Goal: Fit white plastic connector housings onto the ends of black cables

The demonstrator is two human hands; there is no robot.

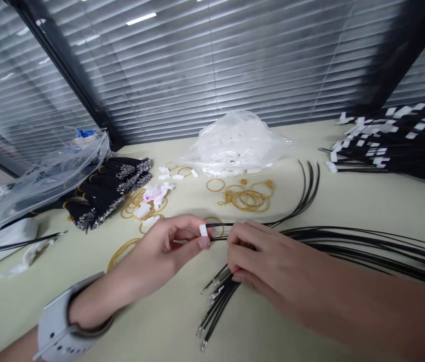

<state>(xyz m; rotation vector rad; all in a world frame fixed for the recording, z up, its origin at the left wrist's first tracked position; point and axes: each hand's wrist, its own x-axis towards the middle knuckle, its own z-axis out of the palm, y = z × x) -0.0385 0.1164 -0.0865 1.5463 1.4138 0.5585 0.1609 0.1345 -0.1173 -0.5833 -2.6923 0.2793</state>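
My left hand (171,244) pinches a small white connector (203,230) between thumb and fingers, at the end of thin black wires. Just to its right, my right hand (253,256) is closed around black wires (221,224) that run from the connector. Below the right hand, a bundle of black wire ends with metal tips (216,311) fans out on the table. More black wires (348,241) stretch off to the right behind the right forearm.
On the table (160,322) lie yellow rubber bands (248,198), a clear bag of white connectors (233,146), loose white pieces (164,171) and bundled black wires with metal tips (107,188). Black wires with white connectors (393,146) are piled at the right, near the window blinds (216,65).
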